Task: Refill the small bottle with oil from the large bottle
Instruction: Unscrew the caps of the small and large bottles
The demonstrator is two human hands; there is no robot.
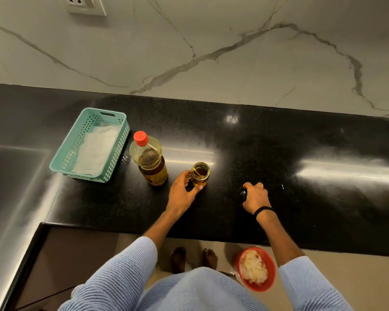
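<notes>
The small bottle stands open-mouthed on the black counter, with amber oil in its lower part. My left hand grips it from the near side, thumb and fingers around its base. To its left stands the large oil bottle, upright, with its red cap on. My right hand rests on the counter to the right, fingers curled over a small black lid that is mostly hidden.
A teal perforated basket with a white cloth inside sits left of the large bottle. A steel sink lies at far left. On the floor below the counter edge stands a red bowl of pale scraps, beside my bare feet.
</notes>
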